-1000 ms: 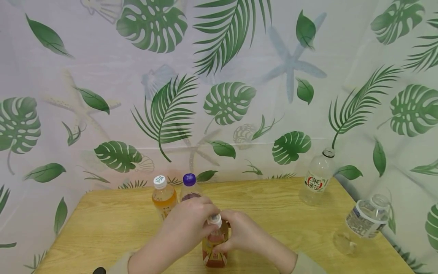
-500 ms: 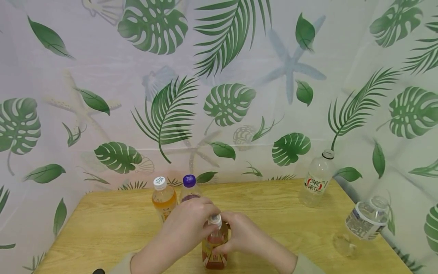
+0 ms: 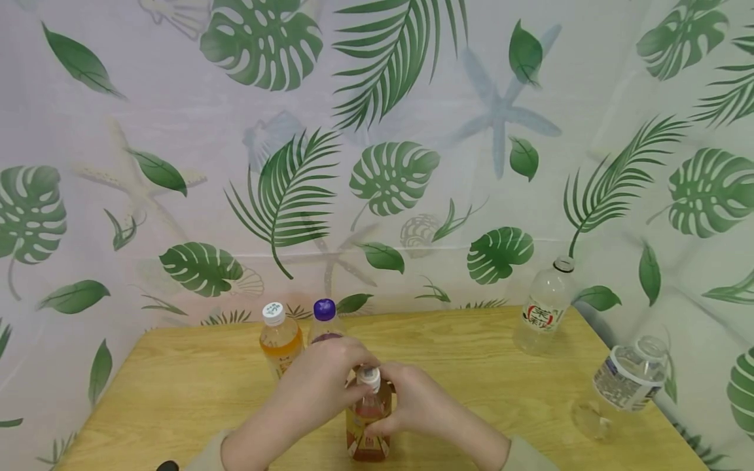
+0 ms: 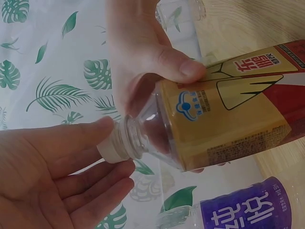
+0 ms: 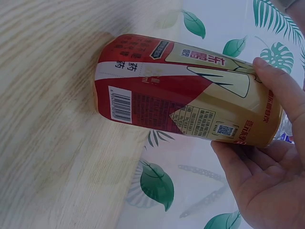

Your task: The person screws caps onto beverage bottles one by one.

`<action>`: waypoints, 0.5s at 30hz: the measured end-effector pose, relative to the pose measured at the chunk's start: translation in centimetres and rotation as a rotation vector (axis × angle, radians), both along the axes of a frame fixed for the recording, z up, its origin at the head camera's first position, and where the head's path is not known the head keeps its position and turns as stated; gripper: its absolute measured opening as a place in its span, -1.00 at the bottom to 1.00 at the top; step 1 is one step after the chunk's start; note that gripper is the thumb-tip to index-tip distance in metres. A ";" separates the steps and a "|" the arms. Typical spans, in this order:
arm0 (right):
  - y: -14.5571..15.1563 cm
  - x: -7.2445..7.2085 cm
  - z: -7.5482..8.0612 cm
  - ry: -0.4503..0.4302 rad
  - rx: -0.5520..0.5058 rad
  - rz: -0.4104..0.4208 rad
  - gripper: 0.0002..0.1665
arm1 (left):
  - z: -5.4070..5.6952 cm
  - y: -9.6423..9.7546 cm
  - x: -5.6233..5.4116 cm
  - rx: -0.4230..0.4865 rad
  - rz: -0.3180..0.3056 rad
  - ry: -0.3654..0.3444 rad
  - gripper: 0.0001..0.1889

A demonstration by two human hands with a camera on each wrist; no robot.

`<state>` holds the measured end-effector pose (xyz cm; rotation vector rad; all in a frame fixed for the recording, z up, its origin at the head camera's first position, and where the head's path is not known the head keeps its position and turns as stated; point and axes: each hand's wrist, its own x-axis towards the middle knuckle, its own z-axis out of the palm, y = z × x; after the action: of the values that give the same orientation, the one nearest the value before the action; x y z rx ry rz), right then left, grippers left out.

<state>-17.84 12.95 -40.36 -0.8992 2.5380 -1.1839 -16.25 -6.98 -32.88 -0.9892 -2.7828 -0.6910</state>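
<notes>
A drink bottle (image 3: 368, 446) with a red and gold label stands upright on the wooden table, close to the person. My left hand (image 3: 324, 376) is at its top, thumb and fingers pinching the white cap (image 4: 113, 148) from opposite sides. The cap sits on the clear bottle neck (image 4: 133, 136). My right hand (image 3: 415, 399) grips the upper part of the bottle from the right; in the right wrist view its thumb and fingers lie on either side of the gold label. A bottle with a purple cap (image 3: 324, 309) stands just behind the left hand, partly hidden by it.
A white-capped bottle of orange drink (image 3: 281, 340) stands at the back left. Two clear uncapped bottles are at the right: one with a white and red label (image 3: 542, 314), one nearer the edge (image 3: 624, 386). A leaf-printed sheet (image 3: 412, 163) hangs behind the table (image 3: 471, 353).
My left fingers have shifted slightly around the cap, and a little more of the bottle shows behind it. The right hand and the bottle stay in place.
</notes>
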 end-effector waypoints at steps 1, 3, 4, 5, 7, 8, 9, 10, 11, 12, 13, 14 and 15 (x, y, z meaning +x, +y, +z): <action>0.0 0.0 0.0 0.002 0.001 -0.001 -0.15 | 0.0 0.0 0.0 0.003 0.001 -0.007 -0.78; 0.0 0.0 0.0 0.001 0.001 -0.003 -0.16 | 0.2 -0.1 0.0 0.004 0.009 -0.026 -0.71; 0.0 0.0 0.0 0.001 0.001 -0.002 -0.18 | 0.2 -0.1 0.0 0.003 0.016 -0.037 -0.67; 0.0 0.0 0.0 0.001 0.000 -0.003 -0.19 | 0.3 -0.1 0.0 0.001 0.027 -0.046 -0.62; 0.1 -0.1 0.1 -0.003 -0.002 -0.003 -0.22 | 0.4 0.0 0.0 0.007 0.051 -0.067 -0.54; 0.1 -0.1 0.1 -0.004 -0.005 -0.002 -0.22 | 0.4 0.0 0.0 0.007 0.067 -0.074 -0.51; 0.1 -0.1 0.1 -0.004 -0.009 0.000 -0.24 | 0.4 0.0 0.0 0.011 0.082 -0.079 -0.49; 0.1 -0.1 0.1 -0.003 -0.011 0.001 -0.26 | 0.4 0.0 0.0 0.012 0.096 -0.079 -0.47; 0.1 -0.1 0.1 -0.009 -0.011 -0.001 -0.28 | 0.4 0.1 0.0 0.014 0.106 -0.073 -0.48; 0.1 -0.1 0.1 -0.012 -0.009 -0.003 -0.29 | 0.3 0.1 0.0 0.019 0.115 -0.068 -0.51; 0.1 -0.1 0.1 -0.010 -0.009 -0.001 -0.31 | 0.2 0.1 0.0 0.020 0.123 -0.063 -0.54; 0.1 -0.1 0.1 -0.010 -0.007 0.000 -0.32 | 0.1 0.2 -0.1 0.020 0.128 -0.052 -0.60; 0.0 -0.1 0.1 -0.012 -0.003 -0.003 -0.32 | 0.0 0.2 -0.1 0.020 0.131 -0.046 -0.65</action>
<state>-17.92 12.98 -40.26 -0.8866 2.5294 -1.1907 -16.33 -6.79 -32.87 -0.7889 -2.8425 -0.7311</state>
